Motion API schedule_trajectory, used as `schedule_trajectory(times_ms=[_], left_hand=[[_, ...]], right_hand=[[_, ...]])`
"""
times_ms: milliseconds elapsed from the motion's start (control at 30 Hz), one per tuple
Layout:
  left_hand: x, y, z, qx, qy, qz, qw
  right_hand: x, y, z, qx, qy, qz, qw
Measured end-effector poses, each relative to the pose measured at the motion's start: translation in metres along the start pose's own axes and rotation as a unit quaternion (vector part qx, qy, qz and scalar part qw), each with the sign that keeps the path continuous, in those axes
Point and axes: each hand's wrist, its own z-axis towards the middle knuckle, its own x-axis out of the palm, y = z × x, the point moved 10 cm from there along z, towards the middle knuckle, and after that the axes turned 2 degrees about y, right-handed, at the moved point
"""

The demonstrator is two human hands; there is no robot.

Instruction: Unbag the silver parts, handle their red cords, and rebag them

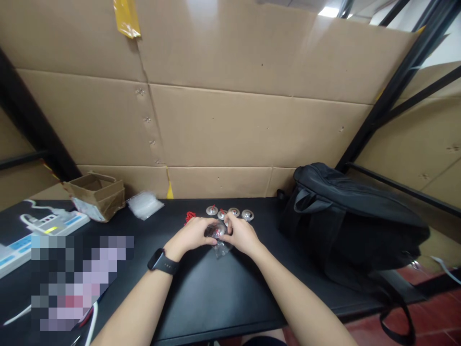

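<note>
My left hand (192, 234) and my right hand (242, 235) meet over the middle of the black table (201, 298). Between their pinched fingers sits a small shiny metal piece in a clear plastic bag (218, 238); the bag's end hangs below the fingers. A black watch (162, 262) is on my left wrist. Just beyond the hands lies a row of several small silver discs (230, 213), and a bit of red cord (189, 216) lies to their left.
A black backpack (345, 226) fills the table's right side. At the far left stand an open cardboard box (96, 194), a clear plastic bag (144, 205) and a white power strip (39, 230). Cardboard sheets (230, 120) wall the back.
</note>
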Motion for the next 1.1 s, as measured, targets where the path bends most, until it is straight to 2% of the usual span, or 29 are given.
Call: schedule_trajectory(times_ms=[133, 300, 467, 533, 600, 667, 733, 833, 933, 1100], left_hand=[[0.004, -0.009, 0.002, 0.015, -0.008, -0.010, 1.000], [0.006, -0.008, 0.003, 0.012, -0.029, 0.009, 0.999], [0.005, -0.011, 0.001, 0.017, -0.016, 0.009, 1.000], [-0.001, -0.016, -0.002, 0.024, -0.015, 0.010, 1.000], [-0.010, -0.020, -0.007, 0.023, -0.014, 0.017, 0.999], [-0.015, -0.019, -0.011, 0.009, -0.002, 0.028, 1.000], [-0.017, -0.014, -0.014, -0.009, 0.011, 0.044, 0.999], [-0.020, 0.001, -0.016, -0.037, 0.006, 0.077, 0.996], [-0.021, 0.016, -0.016, -0.060, 0.000, 0.095, 0.994], [-0.025, 0.014, -0.013, -0.034, -0.017, 0.065, 0.997]], right_hand=[[-0.006, 0.000, 0.001, 0.000, -0.022, -0.032, 0.999], [-0.007, 0.001, 0.005, 0.001, -0.053, -0.071, 0.996], [-0.004, 0.001, 0.014, 0.012, -0.070, -0.075, 0.995], [-0.003, 0.000, 0.016, -0.005, -0.044, -0.032, 0.998], [-0.001, 0.003, 0.014, -0.056, 0.014, 0.045, 0.997], [-0.003, 0.011, 0.008, -0.117, 0.080, 0.130, 0.981], [-0.010, 0.015, 0.002, -0.157, 0.100, 0.154, 0.970], [-0.016, 0.020, -0.002, -0.196, 0.067, 0.089, 0.974], [-0.007, 0.029, -0.003, -0.215, 0.034, 0.037, 0.975], [0.002, 0.033, 0.000, -0.189, -0.014, -0.019, 0.982]])
